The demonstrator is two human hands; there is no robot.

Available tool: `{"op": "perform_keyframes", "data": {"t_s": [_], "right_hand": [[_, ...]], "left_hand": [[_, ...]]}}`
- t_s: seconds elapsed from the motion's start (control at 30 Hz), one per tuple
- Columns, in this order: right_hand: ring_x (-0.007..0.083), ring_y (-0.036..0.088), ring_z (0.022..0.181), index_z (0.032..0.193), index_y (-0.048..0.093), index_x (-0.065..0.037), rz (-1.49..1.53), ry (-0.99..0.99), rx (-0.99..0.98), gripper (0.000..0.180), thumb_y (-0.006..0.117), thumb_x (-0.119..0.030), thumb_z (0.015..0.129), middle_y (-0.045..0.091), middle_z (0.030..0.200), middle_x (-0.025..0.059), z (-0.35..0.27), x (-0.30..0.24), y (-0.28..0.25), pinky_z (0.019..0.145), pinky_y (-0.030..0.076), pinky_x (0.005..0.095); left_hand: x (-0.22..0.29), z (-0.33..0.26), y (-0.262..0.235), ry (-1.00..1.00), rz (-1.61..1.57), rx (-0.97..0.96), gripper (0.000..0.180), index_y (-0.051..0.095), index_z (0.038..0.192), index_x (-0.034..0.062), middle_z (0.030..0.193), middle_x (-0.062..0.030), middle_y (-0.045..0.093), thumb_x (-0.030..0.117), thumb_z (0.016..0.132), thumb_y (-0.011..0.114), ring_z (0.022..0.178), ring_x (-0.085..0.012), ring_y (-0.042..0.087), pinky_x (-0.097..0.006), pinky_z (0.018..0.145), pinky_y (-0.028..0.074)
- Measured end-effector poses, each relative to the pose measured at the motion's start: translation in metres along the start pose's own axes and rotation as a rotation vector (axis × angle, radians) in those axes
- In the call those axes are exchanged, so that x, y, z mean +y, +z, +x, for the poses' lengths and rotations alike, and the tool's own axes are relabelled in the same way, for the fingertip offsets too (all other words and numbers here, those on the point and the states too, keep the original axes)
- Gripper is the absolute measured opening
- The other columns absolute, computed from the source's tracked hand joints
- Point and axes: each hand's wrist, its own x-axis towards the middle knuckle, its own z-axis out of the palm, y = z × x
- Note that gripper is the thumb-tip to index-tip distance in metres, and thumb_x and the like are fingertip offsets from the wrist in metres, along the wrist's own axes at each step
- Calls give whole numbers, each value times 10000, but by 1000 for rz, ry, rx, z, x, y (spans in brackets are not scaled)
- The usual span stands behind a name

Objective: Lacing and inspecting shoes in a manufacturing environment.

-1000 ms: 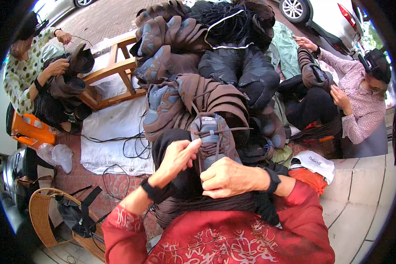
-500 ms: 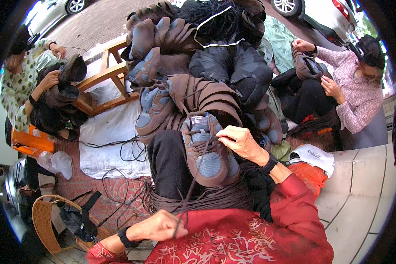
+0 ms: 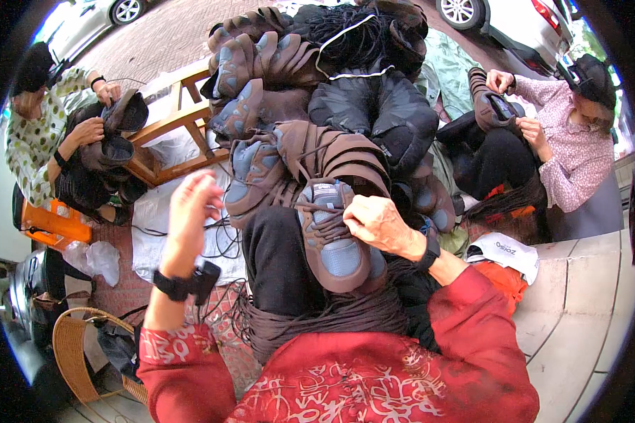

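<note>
Right hand laces a brown shoe on the lap; left hand raised, pulling lace.

Right hand [image 3: 379, 224] pinches the laces at the top of the brown shoe [image 3: 335, 243], which rests on the lap at centre. Left hand [image 3: 190, 211], at 9 o'clock of the shoe, is up with fingers curled; I cannot tell if it grips a lace. Wicker basket [image 3: 74, 352] at 8 o'clock, contents unclear. Shoe pile [image 3: 282, 84] at 12 o'clock crowds the space past the shoe; bundle of brown laces [image 3: 317, 328] lies at 6 o'clock. Two other people handle shoes at 10 and 2 o'clock. Half a second ago the left hand was low by the chest; now it is lifted.
</note>
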Motion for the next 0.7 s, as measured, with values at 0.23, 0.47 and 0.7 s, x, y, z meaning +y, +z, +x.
{"op": "perform_keyframes", "data": {"t_s": [0.23, 0.47, 0.7], "right_hand": [[276, 545, 664, 722, 538, -38, -96, 139, -320, 111, 570, -124, 659, 512, 728, 132, 9, -42, -27, 591, 423, 397], [188, 534, 619, 729, 536, -46, -418, -19, -21, 89, 535, -115, 673, 485, 666, 54, -13, -62, -1, 528, 416, 310], [166, 511, 628, 679, 531, -63, -408, -295, 51, 102, 531, -155, 635, 473, 677, 37, 1, -68, 0, 547, 408, 287]], "left_hand": [[-24, -44, 116, 465, 416, -414, 152, 617, 862, -4, 740, -81, 607, 132, 820, 562, 671, -162, 581, -275, 616, 458], [-4, -7, 148, -278, 323, -640, 211, 629, 732, -19, 572, -44, 575, 174, 755, 546, 429, -90, 506, -229, 380, 354], [-43, 10, 161, 320, 890, -593, 323, 585, 533, -32, 476, -82, 526, 244, 698, 624, 455, -141, 544, -306, 432, 425]]}}
